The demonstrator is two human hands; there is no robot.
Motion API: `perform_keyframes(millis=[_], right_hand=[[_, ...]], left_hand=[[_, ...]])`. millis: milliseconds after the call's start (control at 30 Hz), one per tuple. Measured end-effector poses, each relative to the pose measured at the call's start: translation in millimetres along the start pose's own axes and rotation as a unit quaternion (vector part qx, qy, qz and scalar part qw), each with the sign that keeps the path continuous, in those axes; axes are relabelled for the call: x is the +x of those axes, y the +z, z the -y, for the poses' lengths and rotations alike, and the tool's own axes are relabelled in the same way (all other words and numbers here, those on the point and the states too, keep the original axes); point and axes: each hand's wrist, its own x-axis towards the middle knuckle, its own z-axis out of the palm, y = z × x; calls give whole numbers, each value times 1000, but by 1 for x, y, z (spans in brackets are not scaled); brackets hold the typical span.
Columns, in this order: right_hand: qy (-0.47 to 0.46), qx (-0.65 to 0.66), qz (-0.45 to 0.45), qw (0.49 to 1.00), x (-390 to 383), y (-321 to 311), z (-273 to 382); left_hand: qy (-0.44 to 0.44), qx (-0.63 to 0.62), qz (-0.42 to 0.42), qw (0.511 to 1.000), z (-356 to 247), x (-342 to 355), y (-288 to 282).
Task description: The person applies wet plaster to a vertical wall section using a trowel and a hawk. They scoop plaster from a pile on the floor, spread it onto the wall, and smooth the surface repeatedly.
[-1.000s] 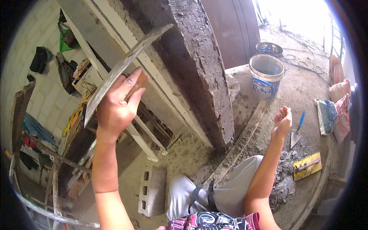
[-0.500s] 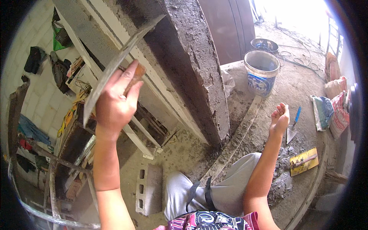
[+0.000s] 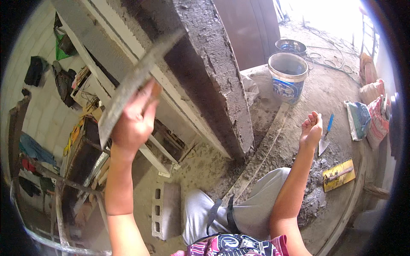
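My left hand (image 3: 132, 126) is closed round the wooden handle of a plastering trowel (image 3: 121, 102). Its long flat metal blade is raised and tilted, blurred by motion, in front of a column coated with dark wet mortar (image 3: 213, 64). Whether the blade touches the column I cannot tell. Empty, my right hand (image 3: 311, 129) hovers over the floor to the right, its fingers loosely curled. Nearest to it lies a small pointed trowel (image 3: 325, 138) with a blue handle. Below that, a yellow float (image 3: 338, 176) smeared with mortar rests beside a heap of wet mortar (image 3: 314, 198).
A mortar-stained bucket (image 3: 288, 79) stands beyond my right hand, a black bucket (image 3: 291, 47) behind it. A hollow block (image 3: 166, 211) sits by my knee. Sacks (image 3: 376, 113) line the right side. Metal bars (image 3: 60, 209) and piled clutter stand at the left. A cable (image 3: 337, 57) coils farther off.
My left hand and the plastering trowel have come down and slightly to the right. The right hand keeps its loosely curled pose. The whole view has shifted slightly.
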Motion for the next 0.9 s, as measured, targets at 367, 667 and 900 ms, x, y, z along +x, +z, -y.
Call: perform_keyframes(millis=[367, 667, 900], right_hand=[[0, 13, -1, 1000, -2, -1, 4], [-1, 5, 4, 1000, -4, -2, 5], [3, 13, -9, 1000, 0, -4, 6]], left_hand=[[20, 16, -10, 1000, 9, 12, -14], [-34, 58, 2, 998, -1, 39, -29], [49, 66, -9, 997, 13, 10, -19]])
